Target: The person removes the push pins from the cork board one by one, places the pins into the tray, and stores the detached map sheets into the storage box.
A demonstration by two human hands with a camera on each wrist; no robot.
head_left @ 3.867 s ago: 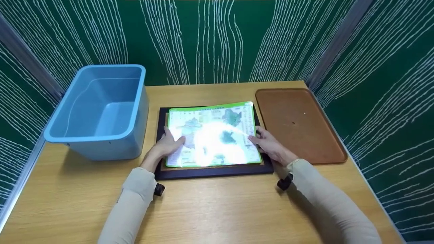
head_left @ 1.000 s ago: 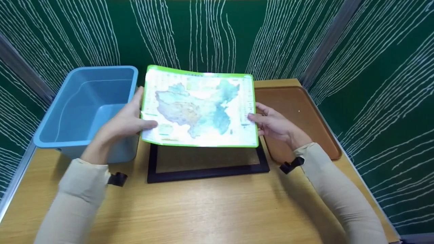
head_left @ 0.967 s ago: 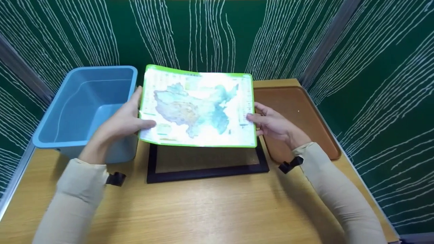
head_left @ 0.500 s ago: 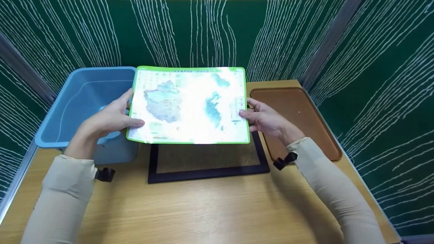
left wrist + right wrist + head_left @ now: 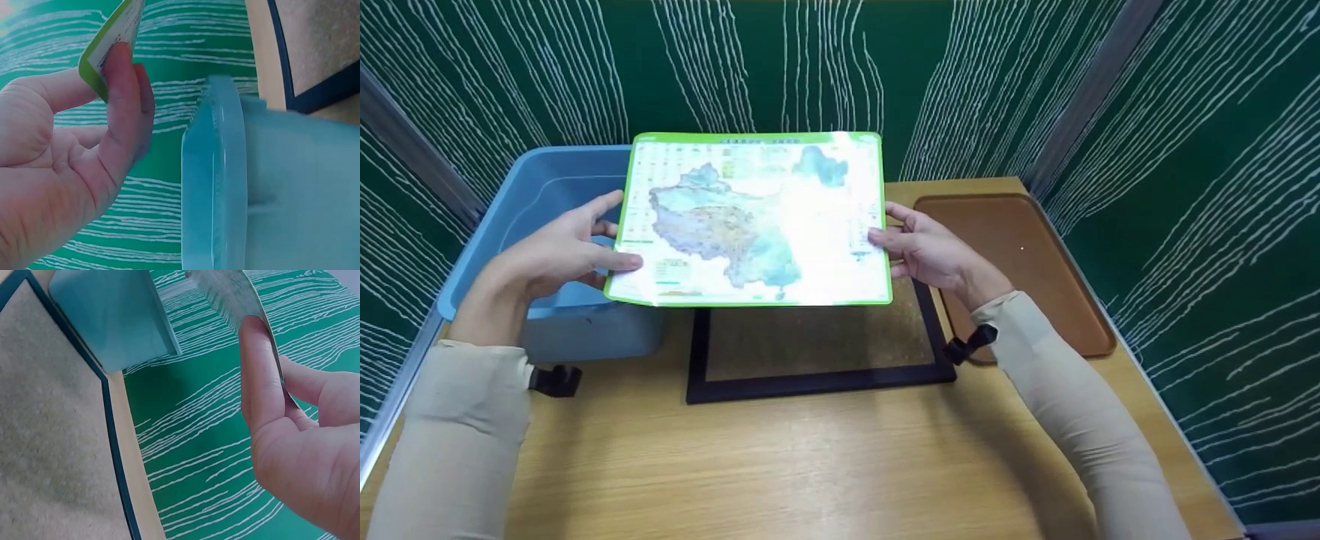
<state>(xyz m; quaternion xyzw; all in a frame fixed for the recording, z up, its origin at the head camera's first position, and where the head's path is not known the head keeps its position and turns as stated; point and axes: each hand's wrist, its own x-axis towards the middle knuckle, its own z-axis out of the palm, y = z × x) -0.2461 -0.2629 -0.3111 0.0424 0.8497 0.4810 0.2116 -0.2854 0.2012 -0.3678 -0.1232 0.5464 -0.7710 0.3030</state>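
Observation:
A green-edged map sheet (image 5: pixel 712 225) is held up above the table, its printed face toward the head camera and partly washed out by glare. My left hand (image 5: pixel 556 251) pinches its left edge, thumb on the printed face and fingers behind. On the opposite edge my right hand (image 5: pixel 934 251) grips it the same way. Both wrist views show the sheet's edge between thumb and fingers. Below the sheet, a dark-framed board (image 5: pixel 817 349) with a brown speckled surface lies on the table, its far part hidden by the map.
A blue plastic bin (image 5: pixel 592 334) stands at the left, partly covered by the map and my left hand. At the right lies a brown tray (image 5: pixel 1035 277). Green walls with white wavy lines enclose the wooden table (image 5: pixel 825 457) at the back and sides.
The map sheet has been lifted off the dark-framed board and has moved left and upward, now overlapping the bin. Both hands have kept hold and travelled with it.

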